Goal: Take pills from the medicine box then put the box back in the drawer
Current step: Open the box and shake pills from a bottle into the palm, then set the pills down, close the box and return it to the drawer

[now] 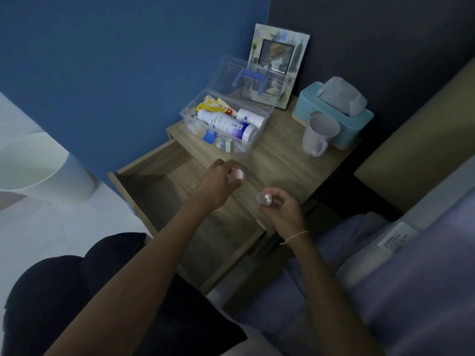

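Note:
A clear plastic medicine box (189, 116) stands on the wooden nightstand (288, 160), its lid with a blue handle tipped back against a picture frame. Inside lie white bottles (226, 125), yellow packets and small cartons. My left hand (218, 185) hovers in front of the box and holds a small pale pink cap (237, 173). To its right, my right hand (281, 206) grips a small clear pill container (264, 197) with white pills showing inside. Below both hands, the nightstand's drawer (154, 183) is pulled out.
A white mug (320, 134) and a light blue tissue box (334, 114) stand on the nightstand's right side. A picture frame (279, 65) leans on the dark wall behind. A white bin (38, 170) sits on the floor at left. The bed (411, 265) lies at right.

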The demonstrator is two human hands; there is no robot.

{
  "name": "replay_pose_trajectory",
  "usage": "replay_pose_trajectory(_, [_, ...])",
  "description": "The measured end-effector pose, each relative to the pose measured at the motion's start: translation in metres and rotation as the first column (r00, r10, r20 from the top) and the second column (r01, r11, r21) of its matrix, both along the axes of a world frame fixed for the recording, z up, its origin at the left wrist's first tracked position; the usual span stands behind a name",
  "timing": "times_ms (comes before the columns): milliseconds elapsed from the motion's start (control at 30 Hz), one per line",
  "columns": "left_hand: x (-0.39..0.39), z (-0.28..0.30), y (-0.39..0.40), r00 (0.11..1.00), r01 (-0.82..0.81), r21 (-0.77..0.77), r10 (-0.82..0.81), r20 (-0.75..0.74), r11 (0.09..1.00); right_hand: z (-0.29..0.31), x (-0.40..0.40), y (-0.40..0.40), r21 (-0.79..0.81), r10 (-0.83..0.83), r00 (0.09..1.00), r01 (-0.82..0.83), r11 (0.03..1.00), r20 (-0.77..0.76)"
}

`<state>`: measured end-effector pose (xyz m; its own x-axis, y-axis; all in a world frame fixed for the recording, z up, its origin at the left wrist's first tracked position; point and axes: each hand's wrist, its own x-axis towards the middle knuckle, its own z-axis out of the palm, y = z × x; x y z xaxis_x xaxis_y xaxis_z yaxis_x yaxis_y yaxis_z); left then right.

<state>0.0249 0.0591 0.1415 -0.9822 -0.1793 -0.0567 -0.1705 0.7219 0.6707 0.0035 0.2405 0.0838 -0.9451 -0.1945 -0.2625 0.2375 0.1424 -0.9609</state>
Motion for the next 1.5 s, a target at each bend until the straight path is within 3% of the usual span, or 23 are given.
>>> replay_pose_trajectory(133, [0.000, -0.023, 0.016, 0.994, 0.070, -0.084, -0.063, 0.086, 0.994, -0.012, 0.001, 0.005, 0.354, 0.030, 0.958, 0.076, 0.932, -0.286])
replay_pose_trajectory(300, [-0.008, -0.042, 0.032, 0.983, 0.130, -0.183, -0.102, 0.152, 0.974, -0.014, -0.001, 0.008, 0.435, 0.053, 0.959, 0.077, 0.897, -0.279])
replay_pose_trajectory(567, [-0.015, -0.056, 0.037, 0.986, 0.123, -0.202, -0.096, 0.136, 0.972, -0.017, -0.004, 0.004, 0.431, 0.003, 0.981, 0.083, 0.899, -0.195])
replay_pose_trajectory(933, [-0.003, -0.063, 0.036, 0.994, 0.107, -0.269, -0.105, 0.025, 0.957, -0.015, -0.002, 0.006, 0.447, 0.029, 0.958, 0.105, 0.888, -0.284])
replay_pose_trajectory(1100, [-0.007, -0.059, 0.028, 0.993, 0.109, -0.221, -0.117, -0.024, 0.969, -0.011, -0.003, 0.006, 0.416, -0.086, 0.967, 0.182, 0.891, -0.239])
replay_pose_trajectory(1200, [-0.017, -0.060, 0.011, 0.990, 0.074, -0.249, -0.102, -0.101, 0.966, 0.003, -0.016, 0.007, 0.386, -0.161, 0.912, 0.313, 0.868, -0.378])
replay_pose_trajectory(1300, [-0.029, -0.066, -0.005, 0.993, 0.086, -0.284, -0.107, -0.058, 0.955, 0.025, -0.046, 0.004, 0.323, -0.273, 0.829, 0.462, 0.826, -0.488])
replay_pose_trajectory(1500, [-0.044, -0.081, -0.017, 0.989, 0.139, -0.300, -0.118, 0.087, 0.944, 0.051, -0.102, -0.001, 0.248, -0.452, 0.730, 0.630, 0.736, -0.512])
